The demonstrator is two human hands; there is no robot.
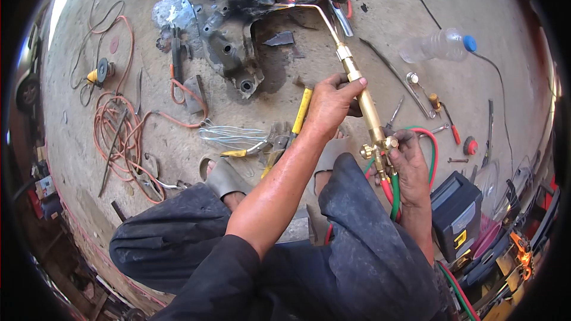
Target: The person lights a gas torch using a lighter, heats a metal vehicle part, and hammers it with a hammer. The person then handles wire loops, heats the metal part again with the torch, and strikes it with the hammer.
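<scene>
My left hand (334, 104) is wrapped round the brass body of a gas torch (370, 107). At the torch's lower end, the fingers of my right hand (410, 163) are closed on a valve knob (391, 142). A red hose and a green hose (395, 196) run down from the torch past my right wrist. The thin bent nozzle (324, 16) reaches up and left, with a small flame at its tip (291, 5). That flame meets a dark metal car part (229, 44) with several round holes, which lies on the concrete.
Left lies a coiled orange cable (116, 137) near an angle grinder (102, 72). Yellow-handled pliers (300, 113) and thin wire rods (232, 135) lie by my feet. On the right are a plastic bottle (437, 46), a metal bar (395, 74) and a black toolbox (455, 214).
</scene>
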